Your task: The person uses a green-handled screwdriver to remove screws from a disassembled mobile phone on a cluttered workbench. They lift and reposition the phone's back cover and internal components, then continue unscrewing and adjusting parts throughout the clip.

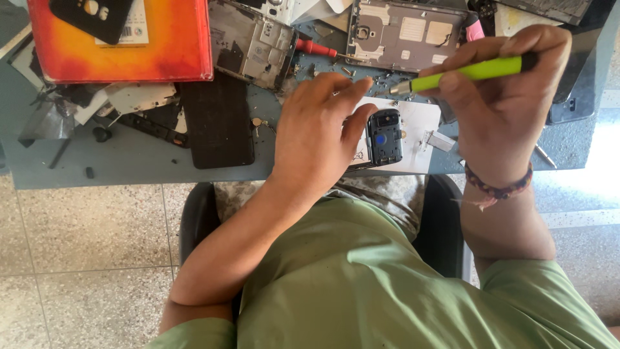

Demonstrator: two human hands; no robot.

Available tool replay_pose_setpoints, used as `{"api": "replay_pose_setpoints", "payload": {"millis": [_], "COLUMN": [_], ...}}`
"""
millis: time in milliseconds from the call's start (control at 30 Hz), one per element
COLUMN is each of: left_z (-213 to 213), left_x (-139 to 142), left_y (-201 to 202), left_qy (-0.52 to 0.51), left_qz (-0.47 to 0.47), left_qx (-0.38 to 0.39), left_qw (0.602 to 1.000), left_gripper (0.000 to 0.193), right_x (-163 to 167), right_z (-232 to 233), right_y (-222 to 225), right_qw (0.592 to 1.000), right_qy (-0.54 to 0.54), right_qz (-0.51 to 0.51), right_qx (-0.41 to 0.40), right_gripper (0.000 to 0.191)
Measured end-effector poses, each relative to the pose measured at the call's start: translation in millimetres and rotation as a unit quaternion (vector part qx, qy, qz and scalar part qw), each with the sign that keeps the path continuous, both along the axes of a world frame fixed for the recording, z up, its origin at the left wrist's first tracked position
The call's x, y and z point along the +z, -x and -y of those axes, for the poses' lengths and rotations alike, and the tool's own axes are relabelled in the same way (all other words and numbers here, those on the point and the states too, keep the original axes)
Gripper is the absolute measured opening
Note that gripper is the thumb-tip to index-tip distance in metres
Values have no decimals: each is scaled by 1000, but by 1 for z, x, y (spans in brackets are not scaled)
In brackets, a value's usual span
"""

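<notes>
The left hand (318, 136) hides the tip of the green screwdriver (466, 71) and the left end of the white sheet (416, 123), while at twelve o'clock the orange box (161, 45) and the opened phone back (403, 32) are cut off by the top edge.

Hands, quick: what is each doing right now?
Left hand: fingers steadying the small black device, not gripping it.
Right hand: closed on the green screwdriver.

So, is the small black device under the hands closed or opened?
Opened: the small black device shows inner frame and a blue round part, no cover on it.
</notes>
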State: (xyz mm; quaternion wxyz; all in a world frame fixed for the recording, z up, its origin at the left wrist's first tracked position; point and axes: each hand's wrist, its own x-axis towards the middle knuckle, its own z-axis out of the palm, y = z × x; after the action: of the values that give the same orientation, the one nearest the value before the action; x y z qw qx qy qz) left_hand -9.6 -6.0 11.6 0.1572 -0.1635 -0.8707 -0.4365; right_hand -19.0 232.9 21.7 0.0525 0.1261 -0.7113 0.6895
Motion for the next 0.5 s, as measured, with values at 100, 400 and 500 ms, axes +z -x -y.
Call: {"api": "replay_pose_setpoints", "payload": {"millis": [100, 400, 500], "left_z": [-1, -1, 0], "left_x": [2, 9, 11], "left_y": [0, -3, -5], "left_qy": [-9, -22, -26], "left_qz": [-1, -6, -3], "left_qx": [-4, -8, -10], "left_qw": [1000, 1000, 1000], "left_gripper": [22, 13, 14], "right_x": [4, 5, 6], "right_z": [2, 1, 2], "right_y": [-5, -12, -16], "right_qw": [999, 999, 998], "right_qy": [-29, -34, -45], "right_qz": [-28, -35, -43], "right_qx": [14, 9, 6], "right_gripper": [47, 47, 47]}}
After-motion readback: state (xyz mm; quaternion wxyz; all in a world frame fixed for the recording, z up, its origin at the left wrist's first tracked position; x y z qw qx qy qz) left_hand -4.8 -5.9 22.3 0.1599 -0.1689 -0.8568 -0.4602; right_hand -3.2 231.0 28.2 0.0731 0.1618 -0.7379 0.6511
